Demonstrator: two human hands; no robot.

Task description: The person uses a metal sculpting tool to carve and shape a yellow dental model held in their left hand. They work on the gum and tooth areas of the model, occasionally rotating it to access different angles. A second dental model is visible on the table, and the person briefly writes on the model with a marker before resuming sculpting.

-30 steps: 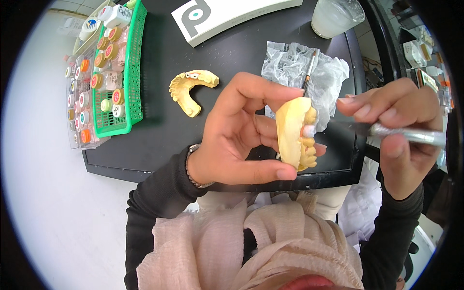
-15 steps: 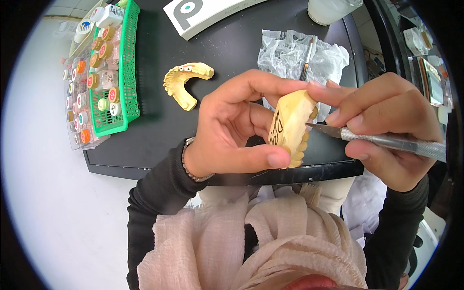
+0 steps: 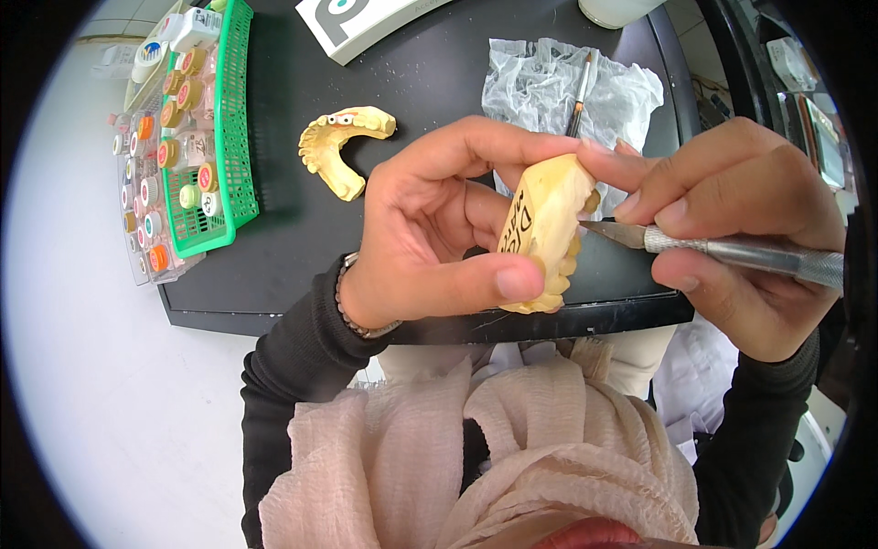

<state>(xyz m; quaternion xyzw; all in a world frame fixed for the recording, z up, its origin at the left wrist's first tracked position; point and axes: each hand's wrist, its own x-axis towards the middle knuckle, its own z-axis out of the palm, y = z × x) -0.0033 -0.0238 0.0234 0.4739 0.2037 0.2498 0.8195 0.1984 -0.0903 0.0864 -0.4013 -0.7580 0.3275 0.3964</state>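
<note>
A yellow plaster dental model (image 3: 549,224) is gripped between the thumb and fingers of my left hand (image 3: 430,229), its handwritten base facing left and its teeth facing right. My right hand (image 3: 741,220) pinches a craft knife (image 3: 722,249) with a knurled metal handle. The blade points left, and its tip meets the model's edge near the teeth; whether it cuts in, I cannot tell. My right index finger reaches to the model's top beside the left fingertips. A second, horseshoe-shaped dental model (image 3: 340,151) with two pale teeth lies on the black table beyond my left hand.
A green basket (image 3: 240,174) of small capped jars stands at the left, beside a clear rack (image 3: 137,206) of more jars. Crumpled white tissue (image 3: 526,87) bears a fine brush (image 3: 580,96). At the back are a white box (image 3: 366,32) and a whitish cup (image 3: 617,9). The black table's front edge (image 3: 421,328) runs beneath my hands.
The held model has tilted slightly, showing more of its side. Both hands and the knife have shifted a little, the blade tip staying at the model's edge. The whole view has moved slightly.
</note>
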